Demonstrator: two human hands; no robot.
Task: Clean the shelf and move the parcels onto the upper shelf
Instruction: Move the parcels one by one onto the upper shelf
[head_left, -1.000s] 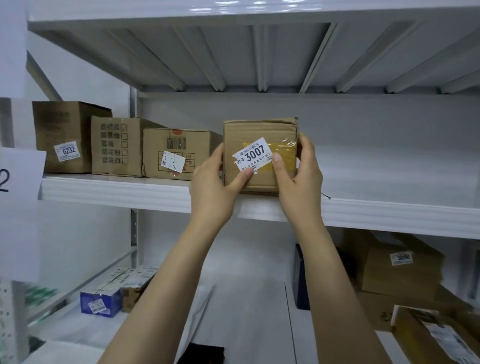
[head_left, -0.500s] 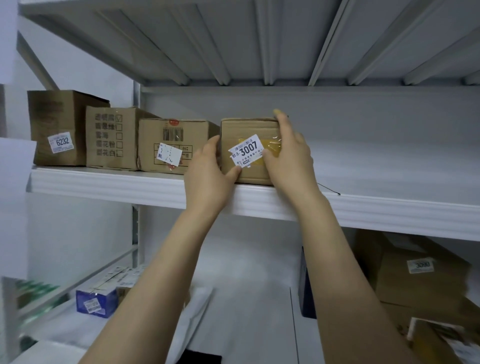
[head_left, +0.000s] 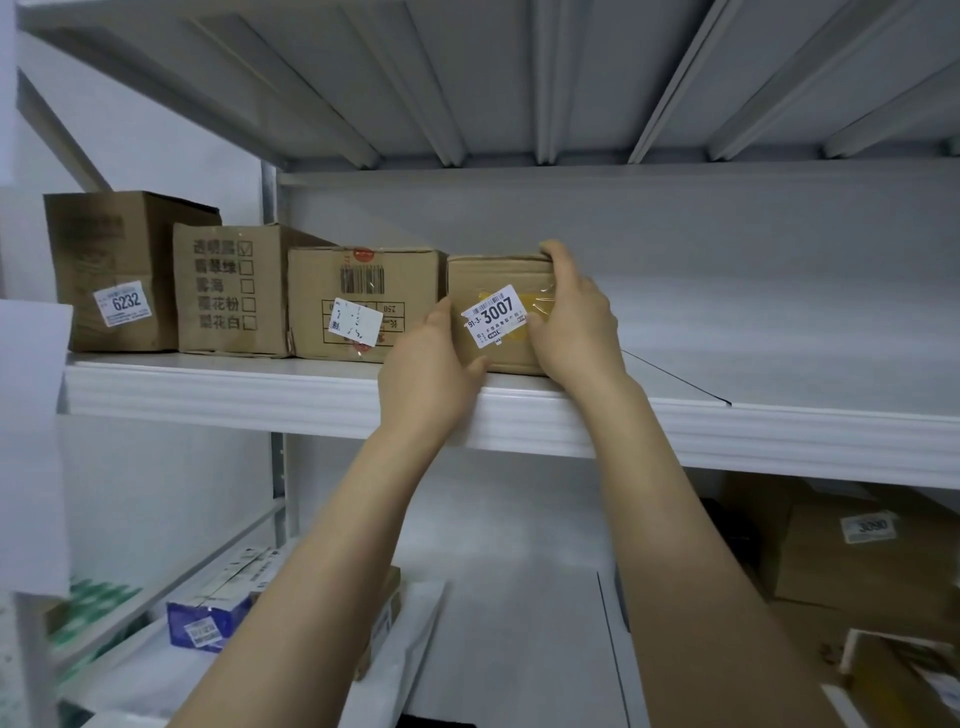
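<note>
- The parcel (head_left: 493, 275), a small brown cardboard box, sits on the upper shelf (head_left: 249, 387) near its front edge, held between both hands.
- The right hand (head_left: 571, 327) grips the parcel's right end. Its fingers curl over the top right corner and its thumb lies on the front face, just beside the white label (head_left: 496, 314) that reads 3007.
- The left hand (head_left: 431, 374) lies against the parcel's left side. Its fingers are fairly straight and its thumb touches the lower front edge, so it presses rather than wraps.
- Directly left of the held parcel, touching or almost touching it, stands a box with a barcode (head_left: 363, 296).
- Farther left in the same row come a box with printed tick squares (head_left: 228, 291) and a taller box labelled 6232 (head_left: 119, 270).
- To the right of the grip, the shelf board shows a dark seam (head_left: 675, 376).
- Below the grip, under the forearms, a blue box (head_left: 208, 618) lies on the lower shelf (head_left: 519, 597) to the left, and brown boxes (head_left: 857, 551) are stacked to the right.
</note>
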